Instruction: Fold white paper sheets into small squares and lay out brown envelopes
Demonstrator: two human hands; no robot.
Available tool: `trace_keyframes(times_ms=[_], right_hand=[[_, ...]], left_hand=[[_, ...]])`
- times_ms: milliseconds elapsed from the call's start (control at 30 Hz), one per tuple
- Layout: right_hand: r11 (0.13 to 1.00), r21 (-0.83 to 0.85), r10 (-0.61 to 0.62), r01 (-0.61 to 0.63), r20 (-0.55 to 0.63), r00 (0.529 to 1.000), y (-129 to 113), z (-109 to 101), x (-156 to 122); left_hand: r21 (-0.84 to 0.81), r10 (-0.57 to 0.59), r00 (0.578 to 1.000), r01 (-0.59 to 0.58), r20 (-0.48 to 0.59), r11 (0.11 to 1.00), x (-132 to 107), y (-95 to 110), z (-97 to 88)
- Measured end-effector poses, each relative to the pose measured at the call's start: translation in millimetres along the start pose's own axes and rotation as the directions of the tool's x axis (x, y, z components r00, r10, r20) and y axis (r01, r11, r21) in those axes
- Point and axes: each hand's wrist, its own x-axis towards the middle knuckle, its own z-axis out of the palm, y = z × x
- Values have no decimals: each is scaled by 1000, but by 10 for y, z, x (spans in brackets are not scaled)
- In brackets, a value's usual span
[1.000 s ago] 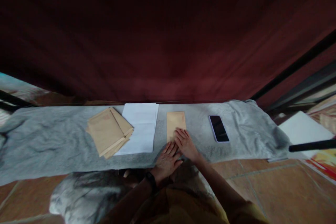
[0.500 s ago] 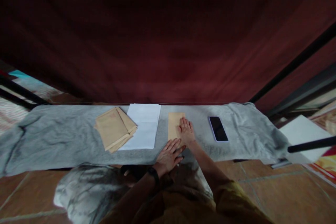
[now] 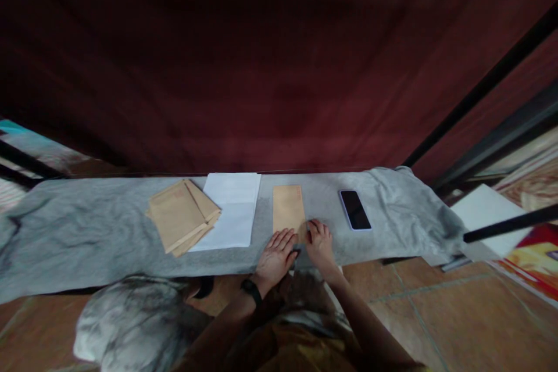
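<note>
A brown paper envelope lies flat on the grey cloth with red print at its upper right. My left hand rests flat across its lower end, fingers stretched out. Beside its lower right edge is my right hand, fingers slightly bent and apart, the fingertips at the envelope's border. To the left lies a stack of white paper, partly covered by a loose pile of brown envelopes. A phone with a dark screen and pale purple case lies to the right.
The grey cloth covers a long narrow surface. A dark red curtain hangs behind it. Black bars stand at the right, near a white board. Tiled floor shows below.
My right hand has slid from the middle of the envelope down to its lower right edge, uncovering the red print. My left hand stays at the lower end. The view has shifted slightly.
</note>
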Motion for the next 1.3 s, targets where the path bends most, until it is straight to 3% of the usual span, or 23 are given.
trace_keyframes(times_ms=[167, 367, 567, 700, 800, 867, 933, 1000, 1067, 1167, 1300], right_hand=[[981, 159, 116, -108, -42, 992, -62, 87, 128], [924, 375, 97, -70, -53, 994, 3, 113, 200], [824, 566, 49, -34, -10, 999, -194, 65, 205], [750, 658, 62, -72, 39, 997, -360, -6, 239], [662, 740, 70, -122, 101, 992, -413, -82, 264], [662, 739, 79, -124, 95, 992, -394, -136, 275], [690, 714, 102, -116, 63, 993, -341, -187, 270], [732, 674, 123, -99, 12, 992, -283, -230, 237], [794, 605, 110, -60, -45, 993, -243, -265, 170], [892, 452, 16, 21, -78, 997, -228, -295, 24], [941, 299, -173, 158, 25, 985, -262, -260, -175]], left_hand=[[49, -61, 998, 59, 27, 997, 93, 95, -1], [171, -103, 992, 89, 71, 981, 305, 186, -88], [202, -198, 980, 188, 31, 961, 440, 288, -173], [121, -265, 964, 260, 22, 958, 449, 284, -301], [-138, -395, 919, 388, -21, 911, 474, 251, -485], [-486, -553, 830, 455, -71, 746, 516, 225, -617], [-836, -717, 695, 362, -53, 412, 558, 200, -702], [-987, -814, 578, 157, 56, 44, 565, 182, -697], [-975, -841, 502, 26, 204, -221, 522, 177, -593], [-900, -802, 435, 49, 409, -433, 407, 204, -342], [-864, -767, 415, 112, 489, -490, 322, 283, -103]])
